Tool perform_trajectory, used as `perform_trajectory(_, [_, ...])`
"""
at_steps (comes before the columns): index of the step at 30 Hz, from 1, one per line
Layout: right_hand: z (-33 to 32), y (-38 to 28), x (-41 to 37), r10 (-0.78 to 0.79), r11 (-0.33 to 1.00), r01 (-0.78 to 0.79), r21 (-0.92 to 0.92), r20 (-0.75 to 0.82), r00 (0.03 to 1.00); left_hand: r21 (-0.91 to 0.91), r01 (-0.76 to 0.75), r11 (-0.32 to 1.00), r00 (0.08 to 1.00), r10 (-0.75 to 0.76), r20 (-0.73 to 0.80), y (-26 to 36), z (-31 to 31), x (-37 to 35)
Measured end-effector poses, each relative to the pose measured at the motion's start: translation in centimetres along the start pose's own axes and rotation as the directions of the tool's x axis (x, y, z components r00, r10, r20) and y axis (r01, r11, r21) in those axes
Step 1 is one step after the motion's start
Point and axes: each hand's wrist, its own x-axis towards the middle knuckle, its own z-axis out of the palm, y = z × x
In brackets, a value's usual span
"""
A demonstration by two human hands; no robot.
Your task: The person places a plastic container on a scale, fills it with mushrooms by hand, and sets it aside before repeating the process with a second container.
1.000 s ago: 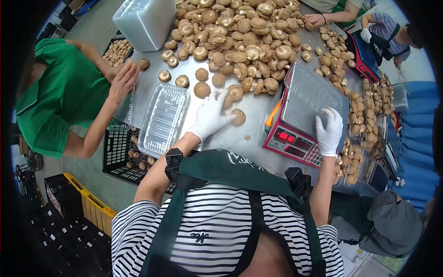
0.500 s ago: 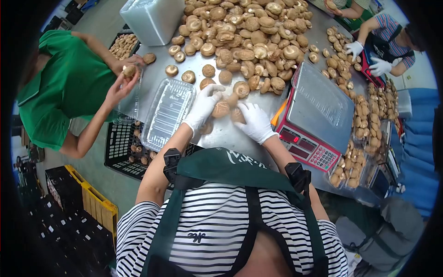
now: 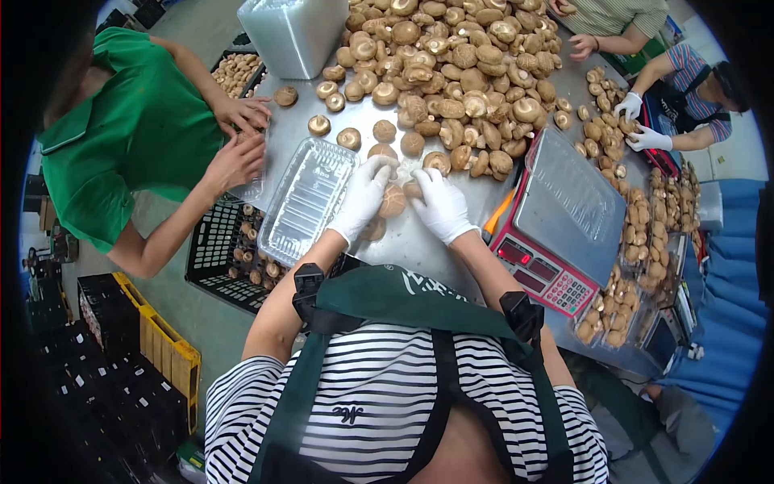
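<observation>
My left hand (image 3: 363, 198), in a white glove, bends its fingers over mushrooms beside the clear plastic tray (image 3: 309, 198). One brown mushroom (image 3: 393, 201) with a cracked cap lies against its inner side. My right hand (image 3: 440, 205), also gloved, has its fingertips on a small mushroom (image 3: 413, 189) whose far part they cover. Whether the left fingers grip anything is hidden. Loose mushrooms lie just beyond both hands, in front of the large mushroom pile (image 3: 459, 73). The tray shows no mushrooms in it.
A scale (image 3: 568, 218) stands right of my hands. Stacked clear trays (image 3: 294, 36) are at the back left. A black crate (image 3: 234, 262) with mushrooms sits below the table's left edge. A co-worker in green (image 3: 137, 137) is at left; others work at upper right.
My hands have drawn closer together, and the right fingers have closed in. The co-worker in green has lowered both hands to a tray. The whole view has shifted slightly.
</observation>
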Motion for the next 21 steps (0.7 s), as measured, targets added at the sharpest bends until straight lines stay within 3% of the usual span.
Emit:
perform_trajectory(2, [-1.1,-0.4,-0.4,0.021,0.983,-0.016,0.183,-0.026,0.999,-0.058,0.106,0.993,0.994,-0.107,-0.006,0.6,-0.2,-0.4])
perform_trajectory(4, [-1.5,-0.3,-1.0,-0.045,0.931,0.098,0.353,-0.157,0.987,-0.137,0.239,0.961,0.971,-0.239,0.017,1.7,-0.2,-0.8])
perform_trajectory(5, [-1.6,-0.3,-1.4,-0.067,0.89,0.16,0.428,-0.223,0.972,-0.064,0.209,0.976,0.977,-0.206,0.045,2.3,-0.1,-1.5])
perform_trajectory(7, [-3.8,-2.9,-2.4,-0.143,0.877,0.208,0.434,-0.177,0.974,-0.305,0.336,0.891,0.935,-0.275,0.224,3.0,0.1,-2.4])
perform_trajectory(8, [-3.7,-3.5,-2.8,-0.162,0.881,0.217,0.419,-0.164,0.973,-0.393,0.474,0.788,0.874,-0.366,0.32,3.4,-0.3,-3.1])
perform_trajectory(11, [-4.5,-5.2,-3.0,-0.283,0.854,0.287,0.434,-0.075,0.956,-0.254,0.483,0.838,0.841,-0.364,0.401,6.4,-3.8,-5.2])
perform_trajectory(14, [-4.9,-7.1,-2.7,-0.443,0.766,0.369,0.526,0.017,0.896,-0.19,0.449,0.873,0.856,-0.359,0.373,6.5,-7.6,-8.5])
perform_trajectory(17, [-4.1,-6.2,-0.1,-0.242,0.851,0.072,0.521,0.265,0.933,-0.163,0.478,0.863,0.874,-0.447,0.191,8.5,-11.5,-13.1])
perform_trajectory(18, [-2.9,-5.1,1.3,-0.277,0.822,0.214,0.528,0.042,0.96,-0.165,0.509,0.845,0.861,-0.499,0.098,8.4,-12.9,-15.0])
perform_trajectory(21, [-0.9,-3.7,4.7,-0.223,0.967,0.231,0.102,-0.086,0.971,-0.14,0.558,0.818,0.828,-0.561,0.023,5.6,-17.8,-20.1])
